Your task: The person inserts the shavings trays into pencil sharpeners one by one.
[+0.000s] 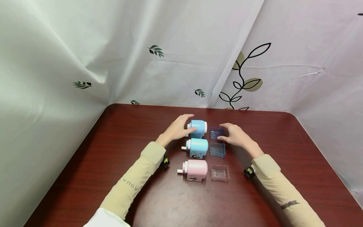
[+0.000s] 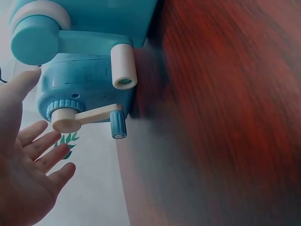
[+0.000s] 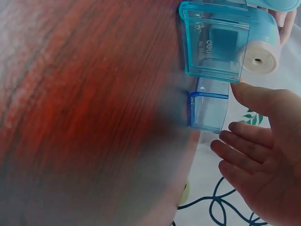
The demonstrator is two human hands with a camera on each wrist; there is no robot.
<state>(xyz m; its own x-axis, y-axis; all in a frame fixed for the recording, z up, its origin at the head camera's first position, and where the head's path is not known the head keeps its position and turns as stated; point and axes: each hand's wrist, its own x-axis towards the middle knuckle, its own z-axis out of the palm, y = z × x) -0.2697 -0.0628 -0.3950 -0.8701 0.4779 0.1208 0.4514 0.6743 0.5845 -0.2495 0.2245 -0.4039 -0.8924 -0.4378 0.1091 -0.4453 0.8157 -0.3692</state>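
Note:
Three crank pencil sharpeners stand in a column: a blue one [image 1: 199, 126] farthest back, a light-blue one [image 1: 199, 146] in the middle and a pink one [image 1: 197, 168] nearest. To their right lie clear shavings drawers: a violet-blue one [image 1: 216, 132], a teal one [image 1: 217, 150] and a pink one [image 1: 219, 173]. My left hand [image 1: 178, 127], thumb and fingers spread, is at the crank side of the farthest sharpener. Beside the violet-blue drawer, my right hand [image 1: 234, 135] has its fingers loosely extended; whether it touches the drawer is unclear.
The dark red wooden table [image 1: 136, 142] has rounded far corners. White curtains [image 1: 175, 72] with leaf prints hang behind it and at both sides. Dark looped lines [image 3: 216, 200] show on the curtain in the right wrist view.

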